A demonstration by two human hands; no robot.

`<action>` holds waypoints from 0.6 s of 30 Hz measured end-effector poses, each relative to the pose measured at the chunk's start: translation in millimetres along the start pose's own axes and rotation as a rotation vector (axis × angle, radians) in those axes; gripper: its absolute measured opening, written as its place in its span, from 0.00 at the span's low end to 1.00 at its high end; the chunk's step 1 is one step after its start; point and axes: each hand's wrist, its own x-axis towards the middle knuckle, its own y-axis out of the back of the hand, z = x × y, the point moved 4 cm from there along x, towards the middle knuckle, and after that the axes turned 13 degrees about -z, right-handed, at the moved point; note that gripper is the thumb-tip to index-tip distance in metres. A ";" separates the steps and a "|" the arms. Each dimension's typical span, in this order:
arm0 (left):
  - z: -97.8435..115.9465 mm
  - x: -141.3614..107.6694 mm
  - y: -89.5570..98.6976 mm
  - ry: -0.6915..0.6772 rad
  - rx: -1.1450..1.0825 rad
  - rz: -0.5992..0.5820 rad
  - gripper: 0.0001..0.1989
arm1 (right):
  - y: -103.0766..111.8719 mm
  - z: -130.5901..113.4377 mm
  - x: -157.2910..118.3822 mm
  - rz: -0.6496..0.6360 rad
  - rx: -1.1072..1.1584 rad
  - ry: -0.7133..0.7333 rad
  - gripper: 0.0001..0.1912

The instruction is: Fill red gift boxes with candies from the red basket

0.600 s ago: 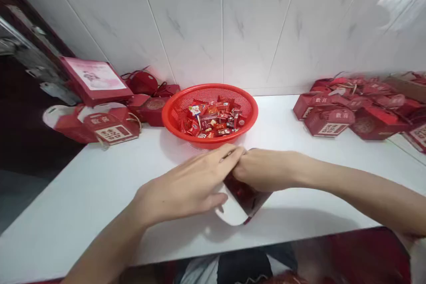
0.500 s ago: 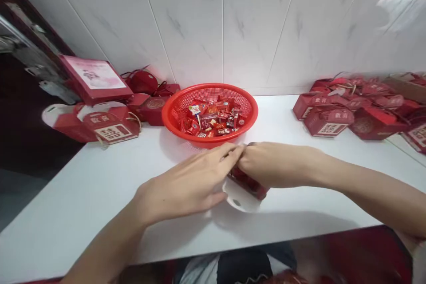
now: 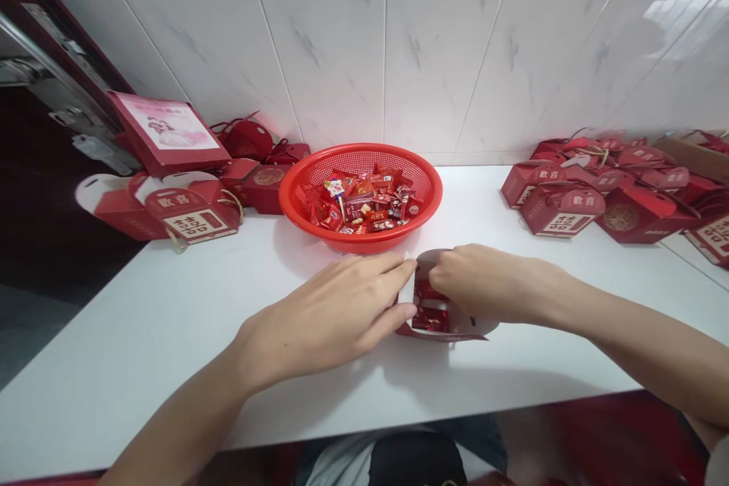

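A small red candy box (image 3: 447, 336) lies on the white tabletop in front of me, its flaps spread open and red-wrapped candies (image 3: 431, 319) visible inside. My left hand (image 3: 347, 304) grips the white inner flap on its left side between fingers and thumb. Inside the opening, my right hand (image 3: 470, 277) is curled down with the fingertips hidden; what they hold, if anything, cannot be made out. Just beyond both hands stands a red plastic basket (image 3: 289, 201) with many wrapped candies (image 3: 364, 201) in it.
Several closed red boxes (image 3: 561, 209) are grouped at the right against the tiled wall (image 3: 444, 53). More red boxes (image 3: 190, 205) stand at the left, one with a pink picture panel (image 3: 165, 125). A door edge with a lock (image 3: 74, 118) borders the far left.
The box has turned, and its open inside with candies now shows. My left hand has closed on its left flap. My right hand has moved slightly right, into the opening.
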 end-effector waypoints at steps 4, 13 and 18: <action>0.9 0.1 1.4 -0.009 0.004 0.030 0.18 | -3.3 -0.1 4.1 0.024 0.026 -0.026 0.07; 8.4 -9.2 -1.8 -0.028 0.062 0.066 0.15 | -8.4 -5.3 -6.0 -0.002 0.063 0.023 0.08; 12.3 -9.7 -6.4 -0.047 0.058 0.055 0.14 | -15.2 -20.1 3.8 -0.187 0.018 0.073 0.08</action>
